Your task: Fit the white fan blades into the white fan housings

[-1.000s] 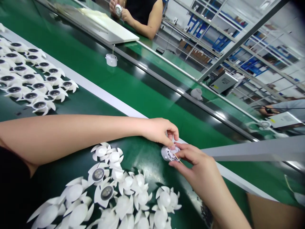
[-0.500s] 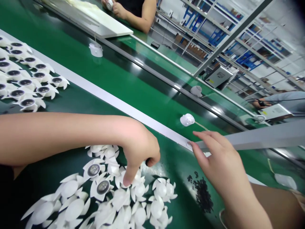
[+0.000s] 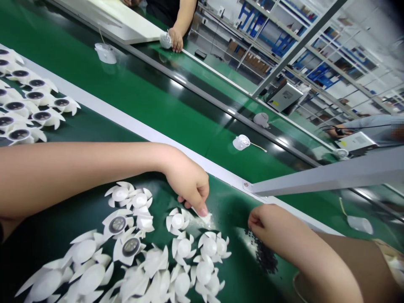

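Note:
My left hand (image 3: 191, 185) is closed in a pinch on a small white fan wheel (image 3: 205, 218), mostly hidden under the fingers, low over the green tabletop. Beside and below it lie several loose white fan wheels (image 3: 182, 248), with curved blades round a domed hub. Two larger fan wheels with round grey centres (image 3: 131, 247) sit left of these. My right hand (image 3: 268, 223) is at the upper edge of a pile of tiny black pieces (image 3: 267, 257). Its fingers are curled together; whatever they pinch is hidden.
Rows of white fans with dark centres (image 3: 36, 96) stand at the left. Beyond a white rail (image 3: 126, 122), a green conveyor belt (image 3: 176, 113) carries white cup-shaped parts with wires (image 3: 241, 142). A slanting metal post (image 3: 328, 174) rises at right. A co-worker's hand (image 3: 176, 40) holds a white part across the belt.
My left hand has moved right, off the cluster, with a fan wheel in its pinch. My right hand has come down to the black pieces and its fingers have curled. The belt parts have shifted left.

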Available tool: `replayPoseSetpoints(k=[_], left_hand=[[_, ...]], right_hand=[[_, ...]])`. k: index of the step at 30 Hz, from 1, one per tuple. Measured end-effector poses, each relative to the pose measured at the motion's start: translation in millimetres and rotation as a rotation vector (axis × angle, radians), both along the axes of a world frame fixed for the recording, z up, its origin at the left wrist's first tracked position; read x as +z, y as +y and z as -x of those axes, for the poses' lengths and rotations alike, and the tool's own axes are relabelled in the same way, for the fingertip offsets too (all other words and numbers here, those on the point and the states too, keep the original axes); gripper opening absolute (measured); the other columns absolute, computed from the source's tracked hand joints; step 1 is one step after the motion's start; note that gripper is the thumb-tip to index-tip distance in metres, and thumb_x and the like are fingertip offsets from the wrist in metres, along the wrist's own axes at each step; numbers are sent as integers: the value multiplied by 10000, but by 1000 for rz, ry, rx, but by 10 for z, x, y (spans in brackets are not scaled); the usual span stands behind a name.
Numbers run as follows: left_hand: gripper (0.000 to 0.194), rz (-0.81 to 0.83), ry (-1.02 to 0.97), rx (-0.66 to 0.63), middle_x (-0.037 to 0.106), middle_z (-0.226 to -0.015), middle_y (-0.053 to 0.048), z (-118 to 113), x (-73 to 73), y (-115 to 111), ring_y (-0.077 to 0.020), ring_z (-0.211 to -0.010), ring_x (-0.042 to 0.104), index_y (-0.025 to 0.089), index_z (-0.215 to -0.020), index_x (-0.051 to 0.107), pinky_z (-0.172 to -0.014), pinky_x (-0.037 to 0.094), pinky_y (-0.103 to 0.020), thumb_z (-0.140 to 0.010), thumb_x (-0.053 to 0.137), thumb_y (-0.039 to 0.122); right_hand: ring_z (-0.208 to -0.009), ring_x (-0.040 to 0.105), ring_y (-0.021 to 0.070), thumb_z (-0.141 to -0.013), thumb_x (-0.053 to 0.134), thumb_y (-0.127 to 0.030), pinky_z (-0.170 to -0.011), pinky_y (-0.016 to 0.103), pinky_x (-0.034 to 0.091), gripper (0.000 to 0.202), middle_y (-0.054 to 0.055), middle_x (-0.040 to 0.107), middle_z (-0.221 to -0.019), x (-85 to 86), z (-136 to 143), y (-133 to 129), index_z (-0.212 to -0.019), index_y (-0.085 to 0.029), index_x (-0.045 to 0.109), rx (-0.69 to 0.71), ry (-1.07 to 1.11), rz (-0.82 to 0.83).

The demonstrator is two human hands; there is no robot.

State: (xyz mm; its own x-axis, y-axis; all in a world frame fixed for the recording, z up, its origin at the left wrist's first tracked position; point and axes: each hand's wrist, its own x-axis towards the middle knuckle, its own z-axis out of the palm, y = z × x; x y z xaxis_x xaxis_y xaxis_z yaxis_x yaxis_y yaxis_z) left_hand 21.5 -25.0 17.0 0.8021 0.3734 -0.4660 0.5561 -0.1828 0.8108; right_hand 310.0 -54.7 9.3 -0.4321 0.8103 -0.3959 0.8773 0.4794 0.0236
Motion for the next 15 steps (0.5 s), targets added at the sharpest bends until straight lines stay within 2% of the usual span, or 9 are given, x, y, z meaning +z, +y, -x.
replayPoseSetpoints(k=[2, 5, 8, 12, 15], left_hand=[[298, 6, 24, 27, 739, -729, -17, -13, -8, 6, -119, -599, 631, 176, -705, 724, -592, 401, -213, -858, 619, 409], [347, -77, 80, 86, 746, -742, -14, -35, -18, 7, -111, -577, 635, 168, -703, 694, -622, 420, -223, -917, 530, 386], [346, -142, 102, 132, 742, -730, -10, -37, -36, 13, -109, -552, 623, 171, -724, 682, -608, 414, -236, -925, 519, 401], [354, -301, 63, 109, 695, -658, -3, -12, -82, 34, -122, -543, 568, 180, -729, 691, -534, 352, -260, -854, 617, 503], [341, -370, -60, 63, 688, -738, 22, -5, -128, 42, -116, -585, 544, 208, -848, 708, -525, 329, -254, -717, 763, 518]], right_hand=[[-430, 439, 129, -710, 492, -47, -449, 263, 221, 277, 1, 519, -475, -14, 22, -16, -502, -213, 569, 35, -70, -42], [-410, 423, 129, -678, 525, -25, -429, 258, 198, 278, 16, 533, -475, -7, 117, -37, -471, -211, 540, 51, -177, -109], [-388, 430, 124, -646, 566, -16, -407, 244, 186, 265, 33, 563, -488, 17, 241, -55, -466, -208, 539, 36, -230, -162], [-360, 453, 131, -638, 583, -20, -393, 232, 174, 285, 32, 540, -459, 28, 333, -90, -443, -206, 492, 33, -228, -237], [-369, 478, 151, -645, 587, -26, -396, 238, 167, 297, 30, 529, -461, 15, 335, -106, -444, -209, 466, 13, -228, -246]])
